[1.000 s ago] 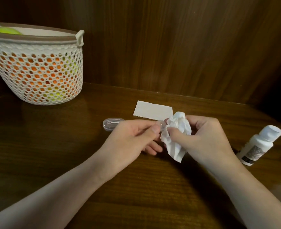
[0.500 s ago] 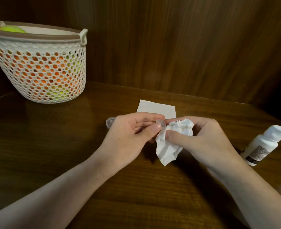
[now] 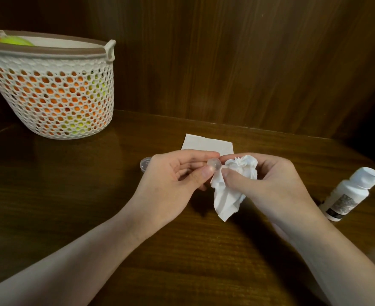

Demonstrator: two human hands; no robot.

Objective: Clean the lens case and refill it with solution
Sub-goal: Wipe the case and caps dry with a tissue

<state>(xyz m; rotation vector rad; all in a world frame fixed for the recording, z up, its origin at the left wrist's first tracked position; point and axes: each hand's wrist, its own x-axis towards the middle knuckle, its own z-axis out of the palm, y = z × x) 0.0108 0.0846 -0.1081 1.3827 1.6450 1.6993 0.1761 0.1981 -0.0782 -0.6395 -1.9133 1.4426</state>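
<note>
Here my left hand (image 3: pixel 177 175) pinches the small clear round plastic lens-case piece (image 3: pixel 213 166); my right hand (image 3: pixel 270 180), touching its right side, grips the crumpled white tissue (image 3: pixel 230 186).

Above the wooden counter (image 3: pixel 49 195), I see the left hand (image 3: pixel 173 182) pinching a small clear lens case piece (image 3: pixel 214 166) while the right hand (image 3: pixel 275 184) grips a crumpled white tissue (image 3: pixel 233 186) against it. A white solution bottle (image 3: pixel 350 193) stands at right; a mesh basket (image 3: pixel 49 93) sits far left.
</note>
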